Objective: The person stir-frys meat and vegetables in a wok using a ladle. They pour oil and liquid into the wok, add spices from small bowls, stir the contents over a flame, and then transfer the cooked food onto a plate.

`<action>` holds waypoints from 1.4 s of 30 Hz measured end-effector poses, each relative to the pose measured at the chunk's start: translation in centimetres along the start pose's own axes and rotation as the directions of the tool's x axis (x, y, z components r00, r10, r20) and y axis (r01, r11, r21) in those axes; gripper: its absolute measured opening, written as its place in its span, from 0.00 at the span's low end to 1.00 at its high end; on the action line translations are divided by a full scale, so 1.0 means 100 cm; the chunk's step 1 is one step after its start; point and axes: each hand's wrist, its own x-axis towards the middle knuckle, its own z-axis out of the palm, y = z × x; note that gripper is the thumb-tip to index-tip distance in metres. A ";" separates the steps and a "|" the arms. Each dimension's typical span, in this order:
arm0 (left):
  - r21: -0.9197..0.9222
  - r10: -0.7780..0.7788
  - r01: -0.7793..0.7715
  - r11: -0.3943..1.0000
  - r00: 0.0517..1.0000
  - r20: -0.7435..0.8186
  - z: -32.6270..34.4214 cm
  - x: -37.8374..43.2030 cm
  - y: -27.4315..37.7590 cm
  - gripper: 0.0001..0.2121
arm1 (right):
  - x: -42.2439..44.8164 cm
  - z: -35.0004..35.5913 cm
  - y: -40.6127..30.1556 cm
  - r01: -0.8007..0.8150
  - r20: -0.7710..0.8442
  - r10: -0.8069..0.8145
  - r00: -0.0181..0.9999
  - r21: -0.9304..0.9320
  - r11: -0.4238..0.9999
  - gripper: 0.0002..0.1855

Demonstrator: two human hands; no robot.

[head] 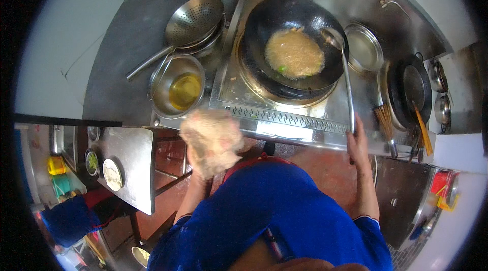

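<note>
A blurred, stained cloth (211,137) is bunched in my left hand (197,166), raised at the stove's front left. It covers most of that hand's fingers. My right hand (357,141) grips the end of a long-handled metal ladle (347,80). The ladle's bowl rests inside the right wall of a black wok (263,34). Cloudy, light brown liquid (295,53) with foam and a few green pieces fills the wok's middle. The wok sits on the round burner ring of the steel stove (236,95).
Left of the stove, a perforated strainer (196,21) rests over another vessel, behind a bowl of yellow oil (185,90). A metal basin (364,48), bamboo brush (386,120) and stacked woks (404,91) stand right. A person in blue (70,219) is near the side table (139,164).
</note>
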 end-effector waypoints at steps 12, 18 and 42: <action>-0.144 -0.495 0.534 0.833 0.836 0.238 0.071 0.144 -0.150 0.30 | 0.041 -0.043 0.033 0.084 0.086 -0.072 0.994 -0.140 0.987 0.35; 0.149 -0.299 0.331 0.932 0.933 -0.198 0.126 0.197 -0.212 0.12 | 0.181 -0.044 -0.061 0.383 -0.034 -0.423 0.906 -0.362 0.850 0.32; 0.126 -0.373 0.385 0.914 0.921 -0.111 0.142 0.188 -0.020 0.08 | 0.143 -0.042 -0.314 0.113 0.220 0.013 0.975 -0.549 0.828 0.34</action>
